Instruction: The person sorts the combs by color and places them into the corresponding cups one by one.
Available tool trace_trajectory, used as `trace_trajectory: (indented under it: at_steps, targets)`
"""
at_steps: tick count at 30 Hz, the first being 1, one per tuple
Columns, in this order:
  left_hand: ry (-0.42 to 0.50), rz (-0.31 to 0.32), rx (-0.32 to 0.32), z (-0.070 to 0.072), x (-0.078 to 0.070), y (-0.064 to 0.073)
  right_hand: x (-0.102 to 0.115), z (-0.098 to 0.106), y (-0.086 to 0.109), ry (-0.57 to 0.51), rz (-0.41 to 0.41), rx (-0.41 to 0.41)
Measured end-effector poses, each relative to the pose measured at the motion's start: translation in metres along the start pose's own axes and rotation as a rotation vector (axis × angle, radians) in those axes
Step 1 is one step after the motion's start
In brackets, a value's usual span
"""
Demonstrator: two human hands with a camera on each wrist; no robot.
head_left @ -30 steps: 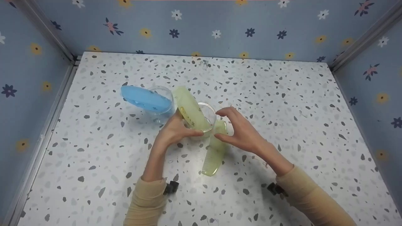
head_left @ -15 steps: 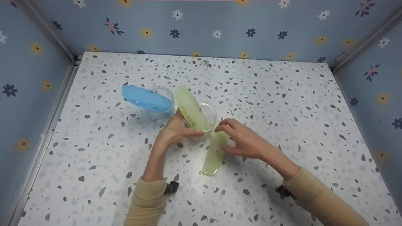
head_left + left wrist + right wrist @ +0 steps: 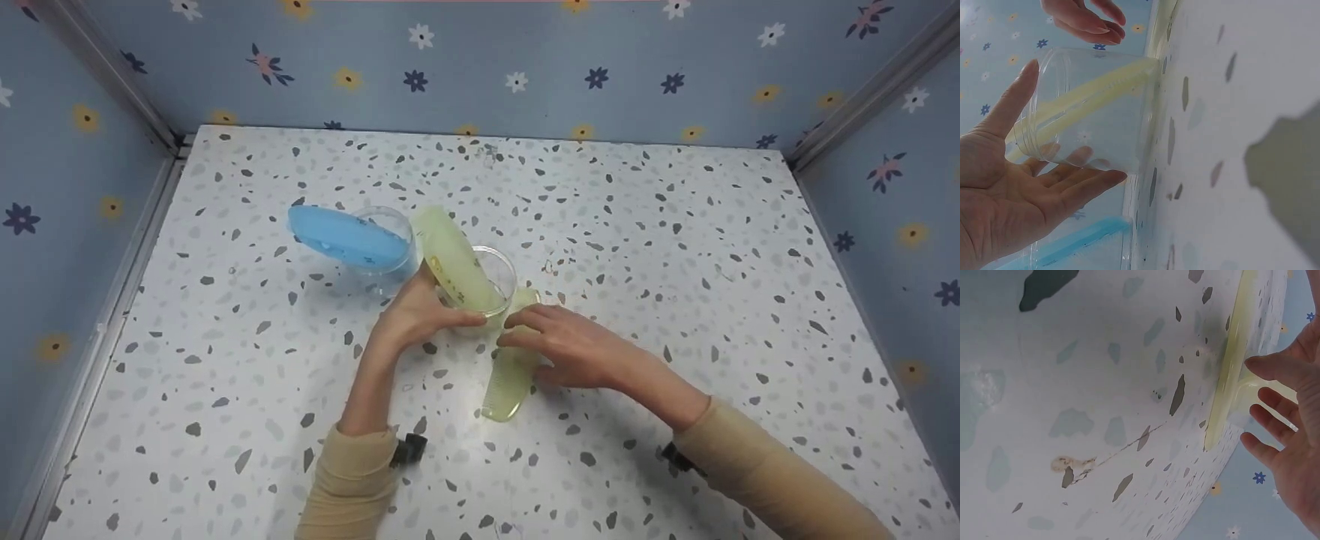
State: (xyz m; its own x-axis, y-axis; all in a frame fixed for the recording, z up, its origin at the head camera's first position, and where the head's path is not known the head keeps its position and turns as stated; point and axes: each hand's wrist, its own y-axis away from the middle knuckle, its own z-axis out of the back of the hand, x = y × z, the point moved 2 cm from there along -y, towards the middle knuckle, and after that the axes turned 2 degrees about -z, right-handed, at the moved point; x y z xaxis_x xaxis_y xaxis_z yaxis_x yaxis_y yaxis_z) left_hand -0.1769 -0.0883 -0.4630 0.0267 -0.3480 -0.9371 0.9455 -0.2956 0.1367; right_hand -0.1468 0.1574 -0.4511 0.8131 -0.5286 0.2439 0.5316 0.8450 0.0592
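Observation:
My left hand (image 3: 409,319) holds a clear plastic jar (image 3: 1109,70), thumb at its rim and fingers round its side. A pale yellow comb (image 3: 454,259) leans inside this jar, its upper part sticking out over the rim. Another pale yellow comb (image 3: 510,397) lies flat on the table to the right of the jar, teeth facing left. Over that flat comb is my right hand (image 3: 577,349), fingers loosely bent across it and thumb near its right edge. In the right wrist view the fingertips (image 3: 1252,363) are close to the comb, not closed round it.
A second clear jar (image 3: 412,225) stands to the left, with a blue comb (image 3: 349,238) leaning out of it. The speckled white table (image 3: 675,247) is bounded by flowered blue panels (image 3: 480,67) at the back and both sides.
My right hand has come down and towards me from beside the jar's rim to over the flat comb. My left hand, the jars and the combs have kept their places.

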Motion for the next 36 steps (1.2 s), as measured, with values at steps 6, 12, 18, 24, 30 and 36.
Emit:
trace_trajectory:
  at_steps: [6,12,18,24,30,36]
  targets:
    - [-0.002,-0.024,-0.007,-0.001,-0.001,0.002,0.003,-0.004,-0.001,0.041,0.019,0.029]
    - [-0.013,-0.046,-0.007,-0.001,0.000,0.003,0.006,-0.008,-0.004,0.108,0.060,0.053]
    - [-0.012,-0.027,-0.006,-0.001,-0.001,0.003,0.009,-0.012,-0.006,0.126,0.101,0.029]
    - [-0.005,-0.016,-0.002,-0.001,-0.001,0.003,0.012,-0.012,-0.010,0.160,0.101,0.025]
    - [-0.015,-0.011,-0.004,-0.001,-0.001,0.003,0.013,-0.013,-0.014,0.186,0.090,0.054]
    - [-0.003,0.007,-0.005,0.000,-0.001,0.003,0.014,-0.016,-0.015,0.261,0.100,0.052]
